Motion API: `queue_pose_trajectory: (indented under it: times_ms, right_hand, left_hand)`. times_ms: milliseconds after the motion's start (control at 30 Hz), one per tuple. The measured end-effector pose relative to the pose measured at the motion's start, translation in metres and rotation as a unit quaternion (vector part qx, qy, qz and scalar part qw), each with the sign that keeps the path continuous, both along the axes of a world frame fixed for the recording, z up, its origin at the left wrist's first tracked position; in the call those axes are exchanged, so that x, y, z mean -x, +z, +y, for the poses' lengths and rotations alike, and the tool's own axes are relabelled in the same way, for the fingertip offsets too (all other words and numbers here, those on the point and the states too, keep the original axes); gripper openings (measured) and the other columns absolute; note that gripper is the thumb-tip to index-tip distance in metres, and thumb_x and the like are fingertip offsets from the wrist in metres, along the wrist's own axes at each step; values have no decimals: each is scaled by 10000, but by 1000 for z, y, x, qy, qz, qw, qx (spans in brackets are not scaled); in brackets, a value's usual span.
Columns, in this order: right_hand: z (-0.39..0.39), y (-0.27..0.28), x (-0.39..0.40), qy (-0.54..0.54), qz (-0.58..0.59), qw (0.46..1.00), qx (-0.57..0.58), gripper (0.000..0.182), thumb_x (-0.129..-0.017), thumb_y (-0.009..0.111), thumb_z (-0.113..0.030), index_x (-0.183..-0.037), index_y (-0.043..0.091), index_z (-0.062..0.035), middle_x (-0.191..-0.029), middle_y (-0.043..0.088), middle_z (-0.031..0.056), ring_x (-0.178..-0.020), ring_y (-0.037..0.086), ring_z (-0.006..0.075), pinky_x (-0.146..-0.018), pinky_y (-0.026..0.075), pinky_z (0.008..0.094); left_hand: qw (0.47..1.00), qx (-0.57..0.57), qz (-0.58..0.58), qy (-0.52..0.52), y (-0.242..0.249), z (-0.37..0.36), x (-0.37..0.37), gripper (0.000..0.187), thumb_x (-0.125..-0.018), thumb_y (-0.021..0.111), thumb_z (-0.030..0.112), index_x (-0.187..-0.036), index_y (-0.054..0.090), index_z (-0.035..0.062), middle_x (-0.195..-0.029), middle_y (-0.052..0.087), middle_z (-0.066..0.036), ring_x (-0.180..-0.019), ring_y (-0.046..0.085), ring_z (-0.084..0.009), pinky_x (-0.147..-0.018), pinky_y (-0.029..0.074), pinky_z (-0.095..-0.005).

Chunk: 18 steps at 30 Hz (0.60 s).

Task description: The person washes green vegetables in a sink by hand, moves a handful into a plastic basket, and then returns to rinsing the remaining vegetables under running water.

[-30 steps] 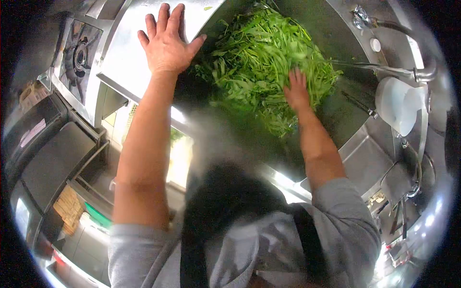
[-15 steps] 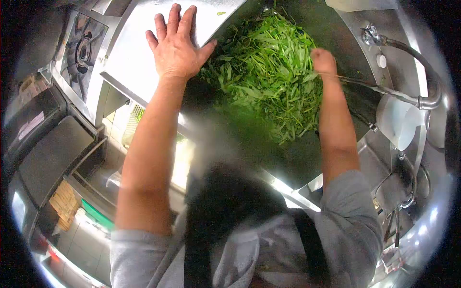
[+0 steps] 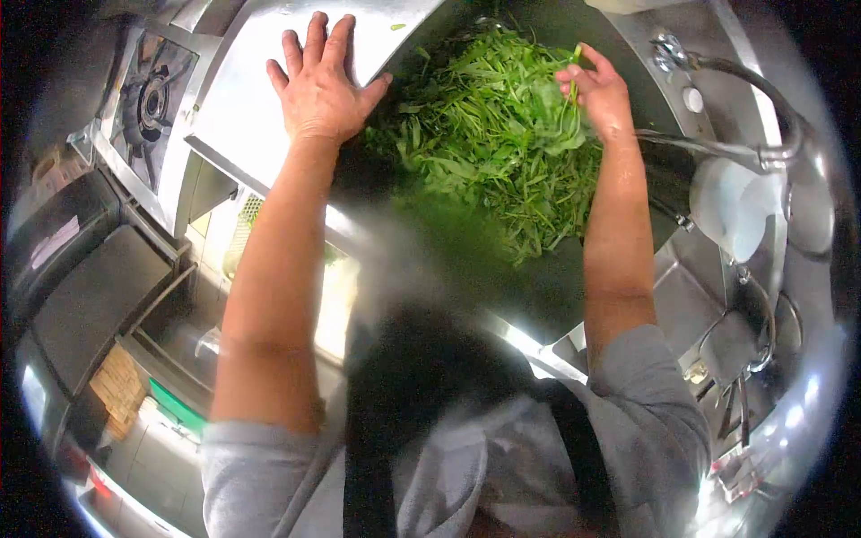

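A large heap of leafy greens (image 3: 502, 134) with long narrow leaves and pale stems fills much of the dark sink (image 3: 628, 36). At its right edge my right hand (image 3: 601, 94) pinches a stem of the greens (image 3: 574, 81) between thumb and fingers, just above the pile. My left hand (image 3: 323, 85) lies flat with fingers spread on the metal counter (image 3: 242, 99) left of the sink, its thumb by the sink's edge. Beside my right wrist runs the metal spout (image 3: 708, 145) of a tap.
A gas burner (image 3: 154, 100) sits at the far left. On the right are a hose (image 3: 762, 85), a whitish round bowl-like thing (image 3: 734, 211) and a second metal basin (image 3: 686, 278). A green scrap (image 3: 397, 27) lies on the counter. Blur covers the near sink edge.
My right hand has risen and opened from a fist low against the greens to a pinch on a stem. The left hand stays on the counter; the whole view has shifted slightly.
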State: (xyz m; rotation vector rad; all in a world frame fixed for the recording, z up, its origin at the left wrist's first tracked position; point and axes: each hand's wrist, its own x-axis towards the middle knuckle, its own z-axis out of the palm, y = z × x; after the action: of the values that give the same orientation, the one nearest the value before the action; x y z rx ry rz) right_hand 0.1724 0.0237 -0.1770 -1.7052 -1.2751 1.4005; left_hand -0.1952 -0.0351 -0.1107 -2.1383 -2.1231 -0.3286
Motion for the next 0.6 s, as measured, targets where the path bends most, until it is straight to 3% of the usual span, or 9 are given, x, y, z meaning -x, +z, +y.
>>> queue_pose_trajectory:
  times_ms: [33,200,300,333,400,433,500,533,600]
  right_hand:
    - [-3,17,-2,-24,26,999,-10,413,-928,623,-198,-1266,507,10,-995,690,117,-773,626,122,-707,502,243]
    - [-15,76,-15,-38,124,992,2,295,-934,610,-174,-1166,524,-12,-1016,683,134,-789,628,152,-734,530,286]
    - [-23,95,-19,25,187,982,-19,304,-944,571,-114,-1218,516,5,-1083,659,149,-861,612,177,-810,518,316]
    - [-26,99,-19,23,186,982,-27,304,-944,571,-114,-1218,516,5,-1083,659,149,-861,612,177,-810,518,316]
    - [-31,101,-18,51,195,979,-28,274,-923,566,-91,-1178,576,9,-1052,681,134,-841,630,162,-788,522,300]
    - [-38,122,-11,53,151,987,-13,269,-917,568,-85,-1169,593,7,-1046,679,117,-800,629,155,-760,524,290]
    - [-44,131,-12,60,162,985,-7,263,-916,571,-87,-1161,596,4,-1034,678,105,-783,628,152,-744,524,283]
    - [-47,134,-15,66,174,983,3,256,-915,574,-89,-1153,600,1,-1021,676,92,-765,627,150,-728,524,276]
    - [-53,133,-24,58,167,984,19,228,-914,580,-96,-1117,616,1,-1004,671,71,-765,629,147,-705,522,269]
  left_hand:
    - [998,54,-12,14,2,0,0,824,-720,719,497,-1430,371,265,-1540,276,-60,-1419,187,-396,-1119,147,-616]
    - [999,43,4,8,4,1,-8,828,-727,716,500,-1432,363,248,-1548,252,-78,-1413,179,-426,-1116,145,-620]
    - [984,147,-28,95,12,17,-41,823,-759,706,490,-1429,373,146,-1531,247,-177,-1368,185,-531,-1072,203,-659]
    - [982,158,-87,55,16,23,-64,800,-751,719,497,-1390,440,107,-1462,364,-210,-1343,302,-482,-1064,290,-602]
    - [942,95,-296,-124,16,30,-117,700,-770,719,479,-1306,538,66,-1345,515,-198,-1274,474,-317,-1049,396,-403]
    - [900,65,-390,-182,15,28,-145,664,-797,707,460,-1306,542,67,-1334,535,-178,-1223,520,-315,-1012,423,-422]
    - [742,198,-619,-165,53,20,-182,478,-825,736,300,-1188,620,12,-1043,686,-134,-933,663,-215,-804,524,-333]
    - [741,197,-619,-170,56,20,-191,478,-825,736,300,-1188,620,12,-1043,686,-134,-933,663,-215,-804,524,-333]
    - [643,258,-708,-136,54,19,-203,260,-840,723,148,-1025,671,-27,-888,702,-97,-753,668,-141,-662,523,-272]
